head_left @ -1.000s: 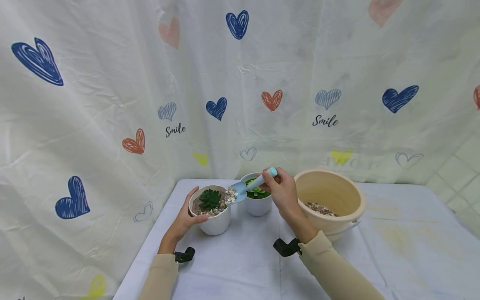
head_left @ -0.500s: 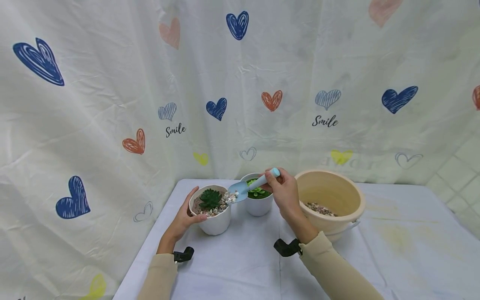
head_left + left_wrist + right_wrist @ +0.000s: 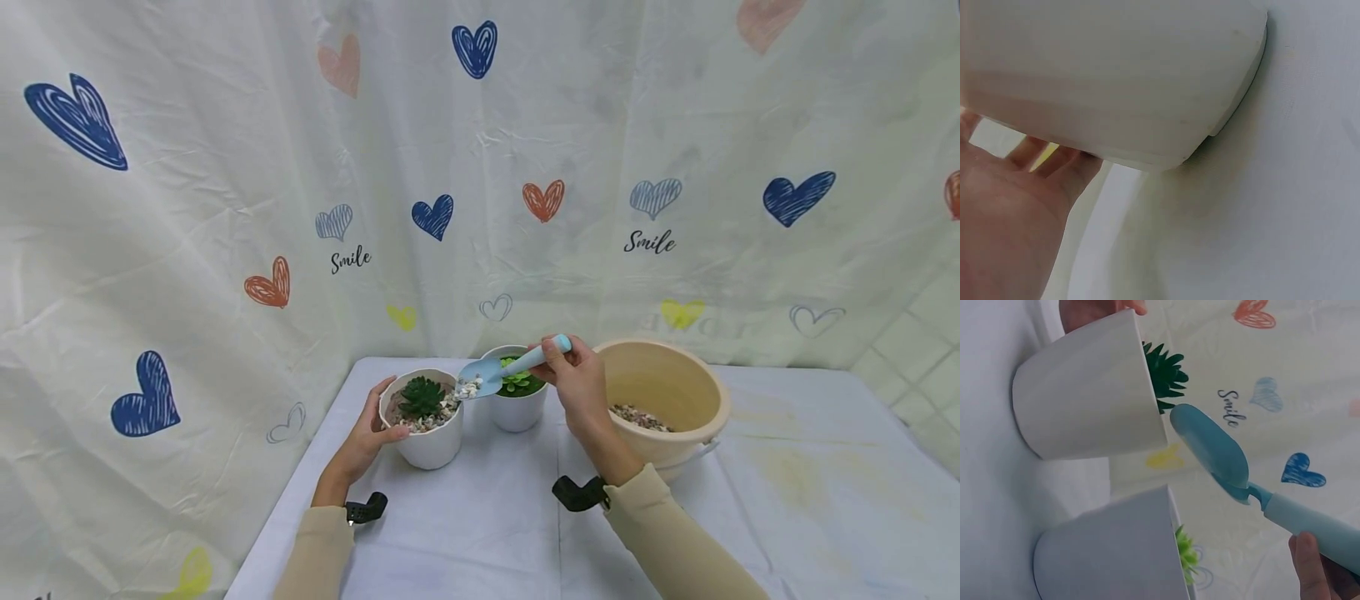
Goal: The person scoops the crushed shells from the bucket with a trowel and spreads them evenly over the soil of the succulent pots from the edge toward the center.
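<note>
My left hand (image 3: 363,437) holds a white flowerpot (image 3: 431,450), thumb on the near rim and fingers round the far left side. The pot stands on the table with a dark green succulent (image 3: 422,397) in it and small pebbles at its right. My right hand (image 3: 583,387) grips the handle of a light blue garden trowel (image 3: 1216,447). The trowel slants down left, its tip at the pot's right rim and slightly above it in the right wrist view. Whitish pebbles (image 3: 470,387) lie on the blade. In the left wrist view, the flowerpot (image 3: 1116,87) hides part of the fingers.
Behind the trowel stands a second white pot (image 3: 517,413) with a bright green plant (image 3: 1186,555). A large cream bucket (image 3: 660,447) at the right, beside my right forearm, has pebbles (image 3: 637,418) at its bottom. A heart-printed curtain (image 3: 495,250) hangs behind the white-covered table (image 3: 480,533).
My right hand has moved a little to the right with the trowel, drawing its blade back toward the pot's rim. Fewer pebbles show on the blade. My left hand stays on the pot.
</note>
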A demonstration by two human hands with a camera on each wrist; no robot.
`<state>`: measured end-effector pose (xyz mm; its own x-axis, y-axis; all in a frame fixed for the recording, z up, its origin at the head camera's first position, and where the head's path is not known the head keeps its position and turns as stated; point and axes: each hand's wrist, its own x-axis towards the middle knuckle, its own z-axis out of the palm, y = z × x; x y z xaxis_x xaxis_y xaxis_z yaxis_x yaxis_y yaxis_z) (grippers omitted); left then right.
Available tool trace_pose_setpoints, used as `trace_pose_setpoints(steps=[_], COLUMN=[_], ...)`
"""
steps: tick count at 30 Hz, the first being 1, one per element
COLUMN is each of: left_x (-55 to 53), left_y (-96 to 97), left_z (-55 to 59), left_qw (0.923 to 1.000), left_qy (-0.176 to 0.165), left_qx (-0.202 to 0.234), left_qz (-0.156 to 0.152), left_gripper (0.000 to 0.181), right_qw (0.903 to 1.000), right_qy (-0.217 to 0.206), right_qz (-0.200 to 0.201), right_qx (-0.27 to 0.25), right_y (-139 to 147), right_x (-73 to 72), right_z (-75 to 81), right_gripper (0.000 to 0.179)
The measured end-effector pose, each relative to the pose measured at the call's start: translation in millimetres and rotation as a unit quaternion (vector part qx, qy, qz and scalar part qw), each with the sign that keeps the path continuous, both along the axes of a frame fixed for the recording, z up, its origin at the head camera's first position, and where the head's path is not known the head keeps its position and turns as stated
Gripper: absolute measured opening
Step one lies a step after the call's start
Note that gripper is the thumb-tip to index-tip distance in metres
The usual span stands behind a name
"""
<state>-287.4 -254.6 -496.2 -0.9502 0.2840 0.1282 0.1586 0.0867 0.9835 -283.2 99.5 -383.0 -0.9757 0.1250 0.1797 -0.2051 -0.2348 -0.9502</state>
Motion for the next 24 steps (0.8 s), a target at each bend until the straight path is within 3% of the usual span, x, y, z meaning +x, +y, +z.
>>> trace_pose_setpoints(steps=[18, 24], left_x=[-5.4, -6.6], left_y=[-4.3, 0.2], left_z=[-6.6, -6.0], left_qw=[0.9988, 0.9989], left_qy=[0.001, -0.010], left_qx=[0.040, 0.039], left_qz=[-0.027, -0.022], left_gripper=[0.080, 0.077], right_qw=[0.9997, 0.9993], right_qy=[0.012, 0.015], right_qz=[0.002, -0.003], right_qx=[0.019, 0.036], right_y=[-0.3, -2.4], right_x=[0.7, 1.5], right_z=[0.5, 1.1], right_gripper=[0.034, 0.030])
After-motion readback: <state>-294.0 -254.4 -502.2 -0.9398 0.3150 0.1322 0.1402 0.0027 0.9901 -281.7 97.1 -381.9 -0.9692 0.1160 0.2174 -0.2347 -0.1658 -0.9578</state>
